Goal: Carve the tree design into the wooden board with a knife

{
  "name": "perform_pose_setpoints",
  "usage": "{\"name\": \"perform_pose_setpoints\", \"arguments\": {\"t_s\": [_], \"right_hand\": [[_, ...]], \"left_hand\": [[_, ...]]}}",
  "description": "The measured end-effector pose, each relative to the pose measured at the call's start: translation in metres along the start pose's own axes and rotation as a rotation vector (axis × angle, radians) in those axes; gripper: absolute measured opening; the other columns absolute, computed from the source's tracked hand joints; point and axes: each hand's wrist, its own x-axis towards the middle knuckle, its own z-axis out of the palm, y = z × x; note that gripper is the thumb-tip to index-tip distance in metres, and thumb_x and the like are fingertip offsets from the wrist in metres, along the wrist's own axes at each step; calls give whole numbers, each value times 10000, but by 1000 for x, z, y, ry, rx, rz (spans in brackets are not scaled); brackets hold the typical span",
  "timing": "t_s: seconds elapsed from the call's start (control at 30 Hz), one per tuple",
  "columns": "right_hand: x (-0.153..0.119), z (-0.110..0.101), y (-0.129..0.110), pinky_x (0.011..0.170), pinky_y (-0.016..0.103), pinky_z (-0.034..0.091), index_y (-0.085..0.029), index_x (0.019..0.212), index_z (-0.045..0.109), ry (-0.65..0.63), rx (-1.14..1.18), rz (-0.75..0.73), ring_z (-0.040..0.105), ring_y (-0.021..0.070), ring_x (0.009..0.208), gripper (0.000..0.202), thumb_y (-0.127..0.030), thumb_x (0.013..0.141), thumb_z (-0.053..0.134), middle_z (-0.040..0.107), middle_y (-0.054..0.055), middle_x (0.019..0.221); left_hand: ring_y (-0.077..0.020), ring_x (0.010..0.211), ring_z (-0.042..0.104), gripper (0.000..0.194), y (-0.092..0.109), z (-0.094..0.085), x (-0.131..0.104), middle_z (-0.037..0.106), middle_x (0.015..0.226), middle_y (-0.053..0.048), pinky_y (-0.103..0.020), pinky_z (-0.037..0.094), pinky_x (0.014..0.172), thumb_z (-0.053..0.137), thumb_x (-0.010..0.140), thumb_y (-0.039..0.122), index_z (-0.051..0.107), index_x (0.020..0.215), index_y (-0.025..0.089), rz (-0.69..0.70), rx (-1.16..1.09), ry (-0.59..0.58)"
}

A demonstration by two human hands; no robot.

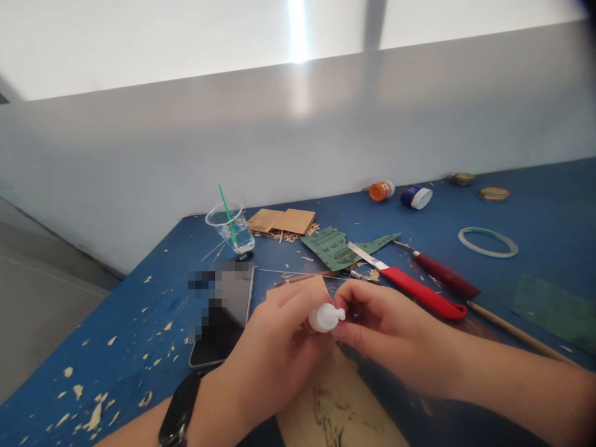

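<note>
Over a pale wooden board point(344, 403) with dark drawn or carved lines, my left hand point(274, 347) is wrapped round a small bottle with a white cap point(325, 318). The bottle tilts toward me, its body mostly hidden by the fingers, with a trace of orange-brown showing. My right hand point(395, 332) pinches at the small white nub on the cap's right side with thumb and fingertips. A black band point(180, 406) sits on my left wrist. A phone point(230, 316) lies left of my left hand, partly blurred out.
Beyond the hands lie green sandpaper point(331, 247), a red-handled knife point(419, 288), a dark red-handled tool point(444, 273) and a wooden rod point(516, 332). A clear cup point(226, 215) with a green straw, wooden blocks point(294, 221), small jars point(382, 190) and a ring point(488, 251) stand farther back. Shavings point(95, 416) litter the left.
</note>
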Motion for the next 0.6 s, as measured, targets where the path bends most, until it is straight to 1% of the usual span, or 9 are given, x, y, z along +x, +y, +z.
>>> {"name": "perform_pose_setpoints", "arguments": {"t_s": [0.13,0.27,0.37,0.47,0.53,0.6], "right_hand": [[-1,3,4,718,301,472,-207,984,637,24,-12,-51,559,162,831,168,-352,1047,693,651,13,937],[0,5,6,674,280,441,-212,956,632,35,16,-68,533,142,782,173,-342,1051,695,629,-9,894],[0,4,5,680,285,448,-214,957,637,23,40,-80,535,146,785,162,-333,1041,710,624,-8,894],[1,2,2,710,296,470,-218,942,645,31,8,-141,559,156,808,148,-310,1044,700,640,-4,897],[1,2,-1,719,297,472,-224,931,648,42,-68,-203,570,157,815,140,-281,1056,675,651,-6,892],[1,4,-4,732,297,472,-233,941,641,40,-161,-259,579,155,824,138,-250,1078,629,664,-8,913]], "left_hand": [[-186,968,699,320,2,0,1,747,1104,-12,-307,529,826,584,962,-2,662,1138,254,3,0,-3],[-177,887,678,211,2,1,1,729,1017,-15,-306,522,765,558,1019,60,657,1076,237,5,13,19],[-183,891,695,237,1,2,1,739,1037,-25,-308,533,756,564,1014,60,662,1123,247,46,46,47],[-205,953,729,301,1,2,0,759,1115,-44,-321,557,785,572,995,48,658,1187,262,85,79,70],[-222,1018,741,324,1,3,-2,767,1182,-50,-335,572,827,596,993,57,656,1225,276,76,85,80],[-233,1063,743,343,1,4,-4,764,1248,-52,-344,588,850,629,995,80,656,1265,289,26,70,88]]}}
